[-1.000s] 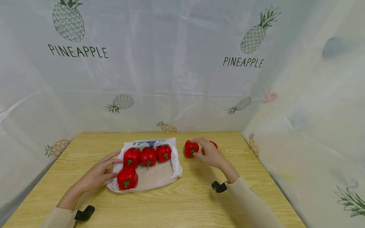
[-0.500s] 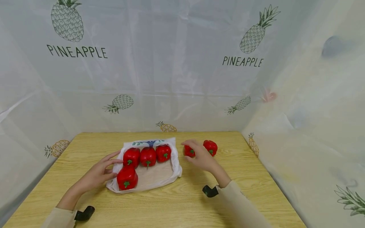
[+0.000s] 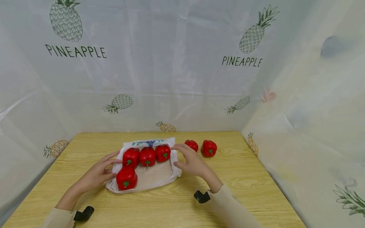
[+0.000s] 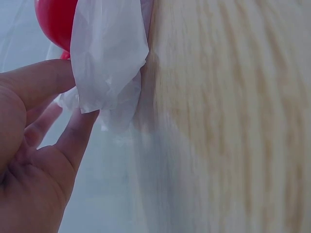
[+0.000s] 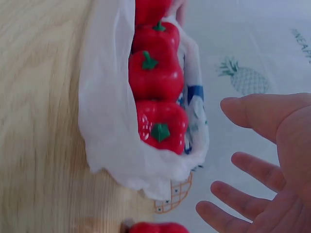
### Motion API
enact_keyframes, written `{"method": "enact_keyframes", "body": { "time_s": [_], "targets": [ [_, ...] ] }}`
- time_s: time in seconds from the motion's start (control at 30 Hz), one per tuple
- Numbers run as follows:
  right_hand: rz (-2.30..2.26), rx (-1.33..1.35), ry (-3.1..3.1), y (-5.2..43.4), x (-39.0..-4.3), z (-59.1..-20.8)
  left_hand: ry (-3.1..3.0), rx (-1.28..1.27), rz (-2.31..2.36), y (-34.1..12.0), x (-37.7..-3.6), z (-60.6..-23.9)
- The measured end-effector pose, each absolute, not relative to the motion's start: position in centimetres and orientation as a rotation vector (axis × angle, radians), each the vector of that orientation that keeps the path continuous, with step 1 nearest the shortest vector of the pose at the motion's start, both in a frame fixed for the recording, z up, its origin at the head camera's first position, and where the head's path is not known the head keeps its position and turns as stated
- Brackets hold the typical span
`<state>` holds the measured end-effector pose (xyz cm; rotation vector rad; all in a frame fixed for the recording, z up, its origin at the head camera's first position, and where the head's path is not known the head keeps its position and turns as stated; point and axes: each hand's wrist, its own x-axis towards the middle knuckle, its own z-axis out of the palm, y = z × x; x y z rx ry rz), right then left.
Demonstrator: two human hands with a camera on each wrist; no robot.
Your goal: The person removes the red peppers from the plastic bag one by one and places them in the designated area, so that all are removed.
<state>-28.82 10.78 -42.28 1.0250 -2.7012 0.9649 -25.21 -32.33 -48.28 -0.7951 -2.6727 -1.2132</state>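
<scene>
A shallow tray wrapped in white plastic [image 3: 158, 186] sits on the table, with several red bell peppers [image 3: 147, 156] inside along its far and left sides. At the left rim, my left hand [image 3: 95, 175] touches the plastic with its fingers spread. In the left wrist view its fingertips lie right at a hanging fold of the plastic [image 4: 109, 58]. My right hand [image 3: 192, 161] is over the tray's right rim, fingers apart and nothing between them. Behind it, one loose bell pepper [image 3: 192, 145] is partly hidden; another bell pepper [image 3: 209, 148] stands farther right.
The wooden table [image 3: 159, 209] runs to a white curtain [image 3: 182, 79] printed with pineapples at the back and sides. Black curved pieces are fixed at the left cuff [image 3: 84, 214] and the right cuff [image 3: 202, 197]. Bare wood lies in front of the tray.
My right hand has moved left, from over the loose bell peppers to the tray's right rim. Both loose bell peppers stay on the table. The left hand has kept its place.
</scene>
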Motion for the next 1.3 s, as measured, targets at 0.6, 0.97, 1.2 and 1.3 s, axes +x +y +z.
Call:
{"method": "enact_keyframes", "body": {
  "time_s": [0.6,0.97,1.2,1.3],
  "targets": [
    [1.006,1.105,-2.671,7.4,-27.5,-43.5,-2.643,-0.828,-1.217,-32.5,-25.3,-48.6],
    [1.066,1.176,-2.642,4.9,-26.6,-44.1,-2.623,-0.849,-1.264,-32.5,-25.2,-48.5],
    [1.042,1.24,-2.633,3.6,-26.1,-44.7,-2.622,-0.861,-1.26,-32.6,-25.3,-48.5],
    [1.041,1.263,-2.629,3.1,-26.0,-44.9,-2.621,-0.867,-1.26,-32.6,-25.3,-48.5]
  ]
}}
